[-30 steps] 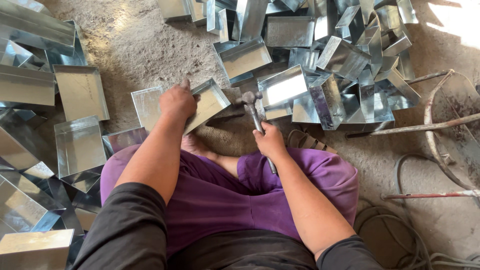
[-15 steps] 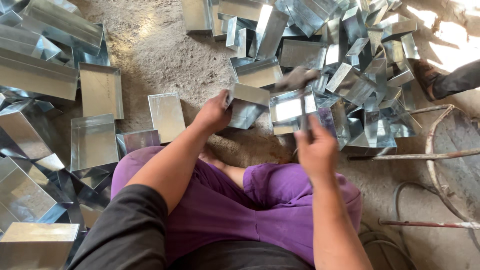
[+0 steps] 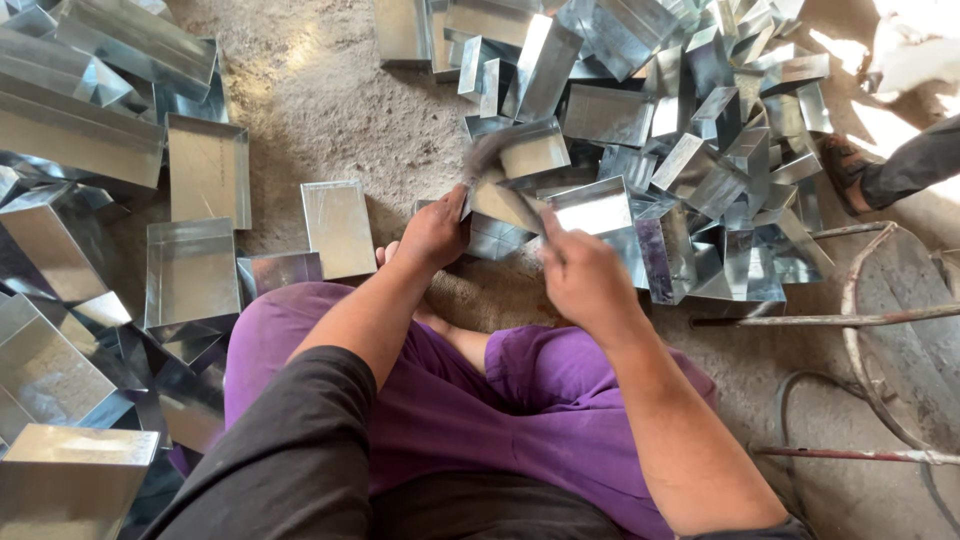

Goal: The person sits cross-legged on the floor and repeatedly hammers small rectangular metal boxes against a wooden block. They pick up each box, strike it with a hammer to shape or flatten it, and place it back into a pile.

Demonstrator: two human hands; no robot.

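I sit on the ground in purple trousers. My left hand (image 3: pixel 435 232) grips the near edge of a shiny sheet-metal tray (image 3: pixel 492 222) lying in front of my knees. Just to its right, my right hand (image 3: pixel 585 280) is closed around the handle of a hammer (image 3: pixel 492 155). The hammer is blurred by motion and its head is raised above the tray. A flat rectangular metal tray (image 3: pixel 338 228) lies on the ground to the left of my left hand.
A big heap of folded metal trays (image 3: pixel 690 110) fills the ground ahead and to the right. More trays (image 3: pixel 190 275) are stacked along the left. A rusty ring of metal rods (image 3: pixel 860 320) lies on the right. Another person's sandalled foot (image 3: pixel 845 165) is at the upper right.
My left hand left one tray on the ground at the left and took hold of another from the heap. My right hand has swung the hammer up over it.
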